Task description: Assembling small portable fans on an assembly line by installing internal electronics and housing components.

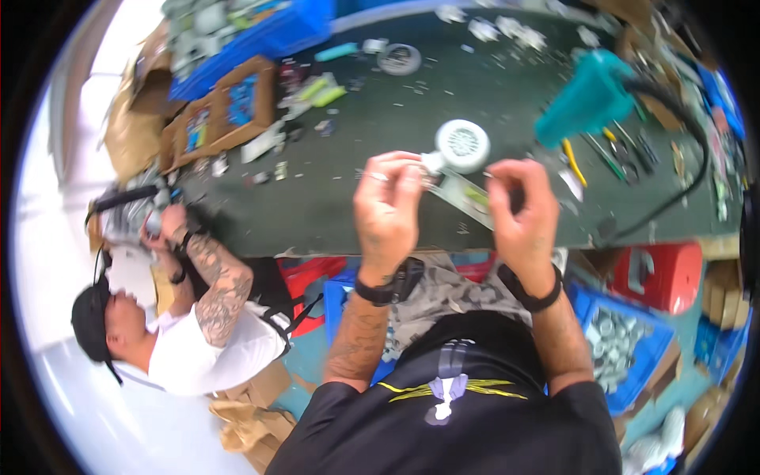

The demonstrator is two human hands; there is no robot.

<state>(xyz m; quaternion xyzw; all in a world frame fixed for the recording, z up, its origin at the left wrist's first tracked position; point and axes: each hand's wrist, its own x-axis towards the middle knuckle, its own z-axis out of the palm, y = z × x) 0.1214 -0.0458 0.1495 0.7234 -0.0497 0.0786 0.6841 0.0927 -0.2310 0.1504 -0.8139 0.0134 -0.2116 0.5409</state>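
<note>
I'm pinching the round white piece (463, 144) by its narrow end over the bench (309, 207) with the left hand (386, 207), the right hand (522, 207) curled, contents unclear, and risking a drop if that pinch slips.

It's bright in here, whitest on the left, where the wall (70, 182) glares nearly blank, while the dark bench (317, 210) throws back far less. From where I stand the hands (388, 210) look soft with blur, and the scraps (520, 33) smear. Toward the rim everything bends, then drops into black corners.
</note>
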